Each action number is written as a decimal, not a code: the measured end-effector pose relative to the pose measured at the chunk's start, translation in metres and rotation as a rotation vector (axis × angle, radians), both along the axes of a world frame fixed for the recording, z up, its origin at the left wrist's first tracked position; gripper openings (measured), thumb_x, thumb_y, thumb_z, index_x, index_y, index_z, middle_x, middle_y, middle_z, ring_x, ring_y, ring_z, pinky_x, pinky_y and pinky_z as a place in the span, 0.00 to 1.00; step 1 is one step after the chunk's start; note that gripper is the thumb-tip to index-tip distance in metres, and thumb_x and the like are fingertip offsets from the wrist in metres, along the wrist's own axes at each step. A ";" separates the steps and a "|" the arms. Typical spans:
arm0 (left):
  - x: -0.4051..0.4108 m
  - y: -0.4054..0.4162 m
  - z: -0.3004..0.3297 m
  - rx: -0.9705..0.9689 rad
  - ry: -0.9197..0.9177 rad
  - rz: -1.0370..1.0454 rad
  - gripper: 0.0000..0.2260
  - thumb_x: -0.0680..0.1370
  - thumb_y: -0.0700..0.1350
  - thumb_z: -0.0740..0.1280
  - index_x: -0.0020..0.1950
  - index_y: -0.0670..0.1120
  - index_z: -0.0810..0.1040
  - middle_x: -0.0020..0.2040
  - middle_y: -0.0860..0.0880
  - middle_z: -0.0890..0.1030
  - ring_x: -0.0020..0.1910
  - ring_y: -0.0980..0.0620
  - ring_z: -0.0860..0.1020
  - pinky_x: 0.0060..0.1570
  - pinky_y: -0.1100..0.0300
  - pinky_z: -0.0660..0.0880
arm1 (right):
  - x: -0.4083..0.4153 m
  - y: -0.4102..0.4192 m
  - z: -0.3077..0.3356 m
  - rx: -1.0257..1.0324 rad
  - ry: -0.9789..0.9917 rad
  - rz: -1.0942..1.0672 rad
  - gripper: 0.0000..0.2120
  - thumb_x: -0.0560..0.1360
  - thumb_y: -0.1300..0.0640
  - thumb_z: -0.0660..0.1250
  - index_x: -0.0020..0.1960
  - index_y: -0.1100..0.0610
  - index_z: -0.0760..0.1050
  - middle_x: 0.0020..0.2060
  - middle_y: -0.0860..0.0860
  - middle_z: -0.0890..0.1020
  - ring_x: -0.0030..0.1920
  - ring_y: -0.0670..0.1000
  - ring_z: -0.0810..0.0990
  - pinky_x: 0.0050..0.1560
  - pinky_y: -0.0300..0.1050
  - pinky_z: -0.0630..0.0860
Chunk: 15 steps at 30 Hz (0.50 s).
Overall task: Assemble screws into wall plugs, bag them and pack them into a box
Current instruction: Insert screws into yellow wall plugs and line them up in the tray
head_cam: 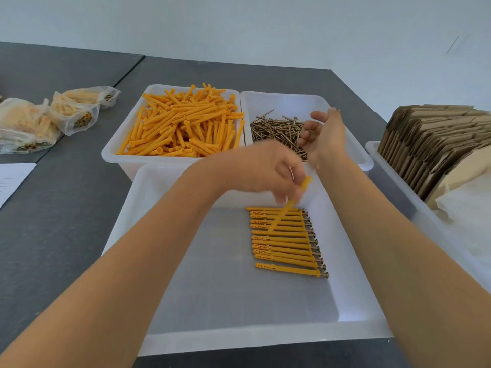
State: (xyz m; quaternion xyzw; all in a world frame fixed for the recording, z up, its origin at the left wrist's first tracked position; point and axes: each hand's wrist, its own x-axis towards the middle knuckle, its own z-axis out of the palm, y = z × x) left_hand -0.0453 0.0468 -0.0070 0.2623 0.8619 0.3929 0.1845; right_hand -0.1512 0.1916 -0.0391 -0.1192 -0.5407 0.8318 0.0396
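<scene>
2 bare forearms reach into view from the bottom edge, with no sleeves, gloves, watch or bracelet on any visible part. The left hand (268,171) is blurred, so its fingers do not read clearly. The right hand (322,134) is sharper: its thumb and fingers are separately visible, with short nails. Whether a ring sits on a finger cannot be told.
</scene>
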 end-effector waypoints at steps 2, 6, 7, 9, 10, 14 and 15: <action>0.007 0.018 -0.011 -0.175 -0.131 -0.109 0.05 0.75 0.46 0.74 0.45 0.47 0.79 0.36 0.57 0.84 0.37 0.58 0.83 0.45 0.66 0.76 | -0.002 -0.002 0.001 0.008 -0.010 0.001 0.12 0.82 0.56 0.52 0.47 0.58 0.71 0.28 0.51 0.72 0.24 0.48 0.67 0.28 0.40 0.64; 0.025 0.052 -0.039 -0.457 -0.077 -0.211 0.06 0.73 0.47 0.75 0.45 0.49 0.80 0.34 0.58 0.77 0.34 0.61 0.75 0.34 0.64 0.70 | -0.002 -0.008 0.000 0.146 0.013 0.033 0.11 0.81 0.58 0.53 0.47 0.58 0.73 0.27 0.50 0.73 0.24 0.48 0.68 0.26 0.39 0.66; 0.030 0.057 -0.043 -0.502 -0.035 -0.228 0.06 0.73 0.47 0.75 0.46 0.48 0.80 0.36 0.58 0.77 0.35 0.60 0.74 0.33 0.64 0.69 | -0.001 -0.008 0.000 0.158 0.017 0.036 0.11 0.81 0.59 0.54 0.46 0.58 0.73 0.27 0.50 0.73 0.24 0.48 0.68 0.26 0.39 0.66; 0.038 0.064 -0.046 -0.556 0.053 -0.239 0.06 0.73 0.48 0.75 0.46 0.49 0.81 0.40 0.55 0.78 0.36 0.58 0.74 0.34 0.62 0.70 | -0.001 -0.007 -0.001 0.167 0.019 0.033 0.10 0.80 0.61 0.54 0.46 0.58 0.74 0.27 0.50 0.73 0.25 0.48 0.68 0.26 0.39 0.67; 0.042 0.066 -0.047 -0.574 0.101 -0.235 0.06 0.73 0.49 0.75 0.45 0.50 0.80 0.42 0.54 0.79 0.38 0.56 0.74 0.34 0.62 0.70 | -0.002 -0.007 -0.001 0.168 0.019 0.032 0.10 0.80 0.61 0.54 0.46 0.58 0.74 0.27 0.50 0.73 0.25 0.48 0.68 0.26 0.39 0.67; 0.050 0.068 -0.048 -0.639 0.313 -0.213 0.09 0.72 0.51 0.74 0.41 0.52 0.74 0.42 0.54 0.77 0.40 0.53 0.74 0.34 0.60 0.66 | -0.003 -0.008 0.000 0.177 0.020 0.037 0.10 0.79 0.63 0.54 0.46 0.59 0.74 0.28 0.51 0.73 0.25 0.48 0.68 0.26 0.39 0.66; 0.051 0.069 -0.049 -0.650 0.349 -0.215 0.09 0.72 0.51 0.74 0.42 0.52 0.74 0.43 0.54 0.76 0.41 0.52 0.74 0.34 0.60 0.66 | -0.004 -0.008 0.000 0.183 0.021 0.036 0.10 0.79 0.63 0.54 0.47 0.59 0.74 0.28 0.51 0.73 0.25 0.48 0.68 0.26 0.39 0.66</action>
